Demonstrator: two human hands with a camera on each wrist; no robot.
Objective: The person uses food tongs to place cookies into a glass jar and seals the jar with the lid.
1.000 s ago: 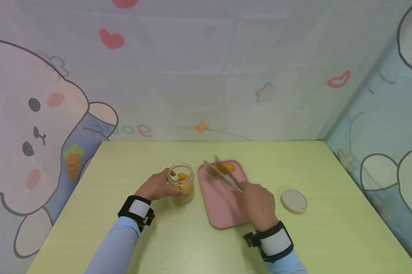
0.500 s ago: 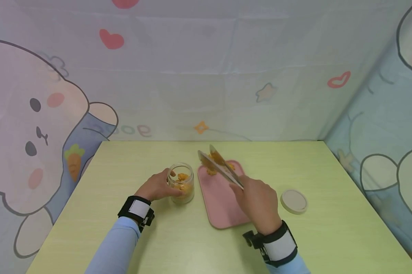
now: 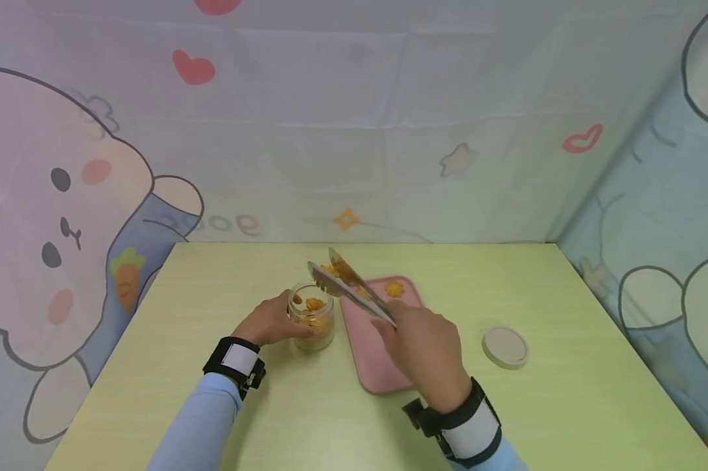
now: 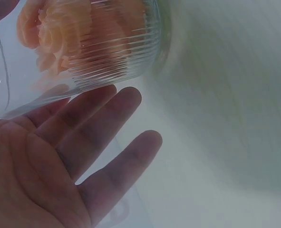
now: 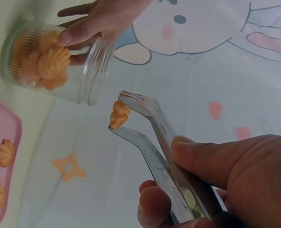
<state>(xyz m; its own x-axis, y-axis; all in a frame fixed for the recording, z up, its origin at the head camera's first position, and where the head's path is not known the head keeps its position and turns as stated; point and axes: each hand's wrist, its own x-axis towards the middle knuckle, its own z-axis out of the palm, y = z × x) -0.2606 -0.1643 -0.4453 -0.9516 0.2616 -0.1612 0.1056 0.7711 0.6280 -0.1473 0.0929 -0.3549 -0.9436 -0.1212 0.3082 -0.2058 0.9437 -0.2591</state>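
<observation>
My left hand [image 3: 274, 320] holds a clear glass jar [image 3: 323, 335], thumb on the near side and fingers round the far side. The jar stands open on the table, with several orange-yellow swirled cookies [image 5: 53, 61] inside. In the left wrist view, some fingers [image 4: 123, 166] extend past the jar's ribbed wall. My right hand [image 3: 427, 350] grips metal tongs [image 5: 165, 137], whose tips pinch one cookie [image 5: 120, 114]. The tongs' tips are above and beside the jar's mouth. Two more cookies, one of them golden [image 5: 5, 153], lie on the pink tray [image 3: 377, 356].
A pale round lid [image 3: 505, 345] lies on the table to the right of the tray. Behind the light yellow-green table [image 3: 566, 405] hangs a cloth backdrop [image 3: 330, 157] with cartoon prints, and it continues along both sides.
The right hand has picked up a cookie from the tray with the tongs, raised it and carried it left to the jar. The left hand and jar have stayed in place.
</observation>
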